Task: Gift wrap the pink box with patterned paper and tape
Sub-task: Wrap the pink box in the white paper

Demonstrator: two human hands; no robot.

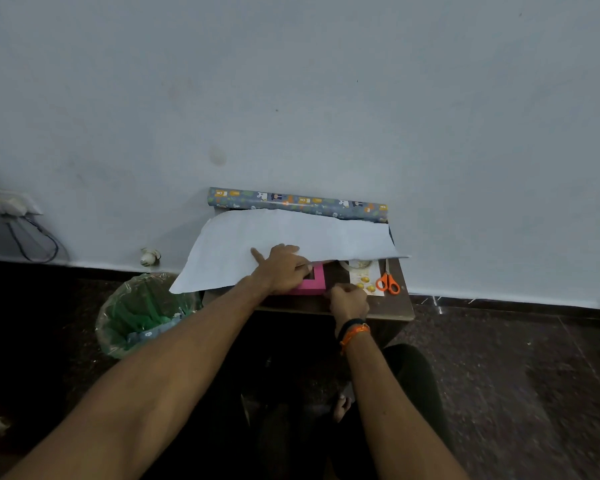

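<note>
My right hand (347, 300) is nearest, at the table's (400, 308) front edge, fingers curled; I cannot tell if it pinches something. My left hand (284, 270) presses the sheet of paper (291, 237) with mostly flat fingers, I think to keep it from sliding while white side faces up. The pink box (313, 284) lies half under this sheet, between both hands. Orange scissors (388, 284) wait right, in reach. The patterned roll (297, 201) rests against the wall (291, 81), probably so it cannot roll away. I read no writing anywhere
</note>
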